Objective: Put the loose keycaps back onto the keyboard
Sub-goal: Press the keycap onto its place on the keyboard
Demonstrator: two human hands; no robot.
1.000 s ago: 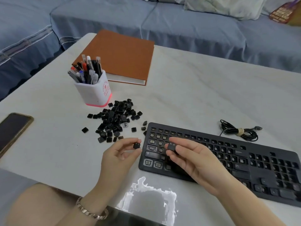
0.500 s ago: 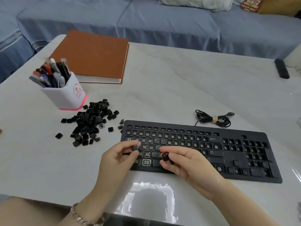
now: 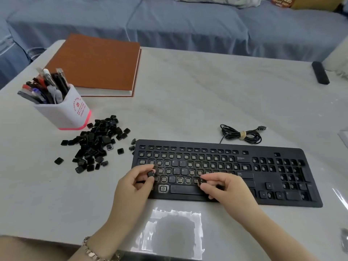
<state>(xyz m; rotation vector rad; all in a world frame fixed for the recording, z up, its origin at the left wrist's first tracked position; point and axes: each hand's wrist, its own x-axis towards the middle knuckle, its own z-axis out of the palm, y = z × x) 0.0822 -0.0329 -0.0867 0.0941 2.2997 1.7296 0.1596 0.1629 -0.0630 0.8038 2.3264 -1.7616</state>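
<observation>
Pinching one keycap (image 3: 151, 174), the left hand (image 3: 131, 187) hovers over the keyboard (image 3: 263, 185); the right hand (image 3: 227, 191) pinches another keycap (image 3: 203, 181).

A pale marbled tabletop (image 3: 197, 91) carries a white plastic pen cup with a pink base (image 3: 66, 113) at the left, crammed with pens. Just behind the cup lies a flat rust-brown hardcover book (image 3: 96, 63). A slim black bar-shaped object (image 3: 320, 72) lies near the far right edge. A blue fabric sofa (image 3: 188, 25) runs behind the tabletop.
</observation>
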